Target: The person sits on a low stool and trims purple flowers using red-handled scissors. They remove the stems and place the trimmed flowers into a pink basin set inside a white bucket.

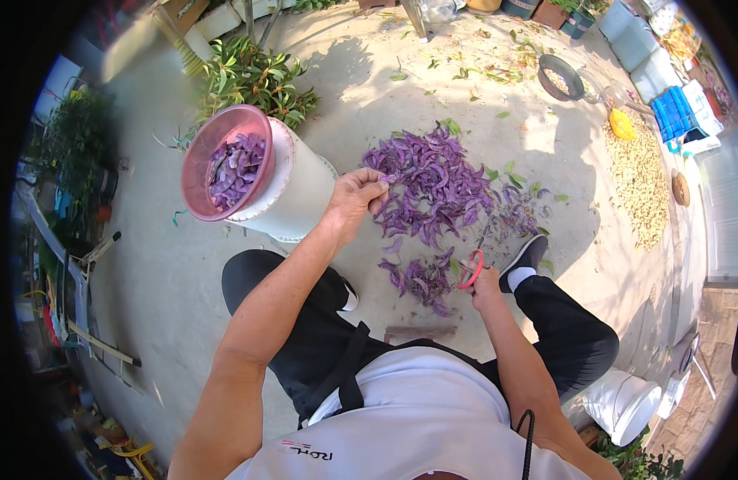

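My left hand pinches a small purple bean pod between thumb and fingers, over the left side of a large heap of purple bean pods on the concrete ground. In my right hand is a pair of scissors with red handles, its blades pointing away towards a patch of trimmings. A smaller pile of purple pods lies just left of the scissors. To the left, a pink plastic basin with purple pods inside rests tilted on a white bucket.
A leafy green plant stands behind the basin. At the right, peanuts are spread on the ground, with a dark round bowl beyond. My feet flank the smaller pile. A white bucket lies behind my right knee.
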A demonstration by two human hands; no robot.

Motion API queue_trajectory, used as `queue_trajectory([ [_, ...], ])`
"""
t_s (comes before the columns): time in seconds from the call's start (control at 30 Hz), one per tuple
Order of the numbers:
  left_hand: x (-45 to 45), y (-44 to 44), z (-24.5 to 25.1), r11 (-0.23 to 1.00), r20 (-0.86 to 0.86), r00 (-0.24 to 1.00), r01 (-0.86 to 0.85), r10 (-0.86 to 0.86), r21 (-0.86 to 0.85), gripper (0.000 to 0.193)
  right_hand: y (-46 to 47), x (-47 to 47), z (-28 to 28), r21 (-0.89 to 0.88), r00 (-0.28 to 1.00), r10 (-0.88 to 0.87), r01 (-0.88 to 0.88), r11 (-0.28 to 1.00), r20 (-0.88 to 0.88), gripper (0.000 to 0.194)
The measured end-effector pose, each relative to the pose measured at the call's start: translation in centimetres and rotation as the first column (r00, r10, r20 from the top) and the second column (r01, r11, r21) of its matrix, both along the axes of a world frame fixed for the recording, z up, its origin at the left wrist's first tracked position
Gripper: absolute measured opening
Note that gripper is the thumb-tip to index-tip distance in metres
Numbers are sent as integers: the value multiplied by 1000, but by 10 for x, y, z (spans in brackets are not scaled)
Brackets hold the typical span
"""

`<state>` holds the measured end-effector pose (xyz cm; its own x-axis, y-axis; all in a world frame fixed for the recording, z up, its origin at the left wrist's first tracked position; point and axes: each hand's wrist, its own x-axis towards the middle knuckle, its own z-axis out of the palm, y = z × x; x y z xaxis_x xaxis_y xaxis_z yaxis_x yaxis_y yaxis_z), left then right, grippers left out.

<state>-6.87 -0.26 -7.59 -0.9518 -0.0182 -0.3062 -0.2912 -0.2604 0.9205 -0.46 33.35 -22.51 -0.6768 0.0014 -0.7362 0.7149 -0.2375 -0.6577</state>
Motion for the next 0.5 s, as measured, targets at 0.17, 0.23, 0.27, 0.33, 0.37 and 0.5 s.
queue_trajectory([
  [0.17,56,18,-26,978,66,991,-123,113,165,7,0,39,75,-384,988,-144,111,916,-57,39],
  [0.23,83,26,-35,954,101,980,-192,173,230,7,9,56,89,-415,997,-21,-11,910,-71,44],
  [0.27,95,30,-39,943,132,966,-248,223,223,8,18,64,95,-445,996,59,-82,892,-66,47],
  [0.33,114,35,-43,937,140,956,-281,256,205,9,26,79,100,-443,989,147,-126,888,15,54],
  [0.37,122,37,-42,935,142,950,-301,278,188,10,27,85,101,-417,985,172,-161,895,-12,55],
  [0.5,140,50,-25,965,-69,963,-259,260,25,8,22,96,116,-229,945,306,-326,917,-118,46],
])
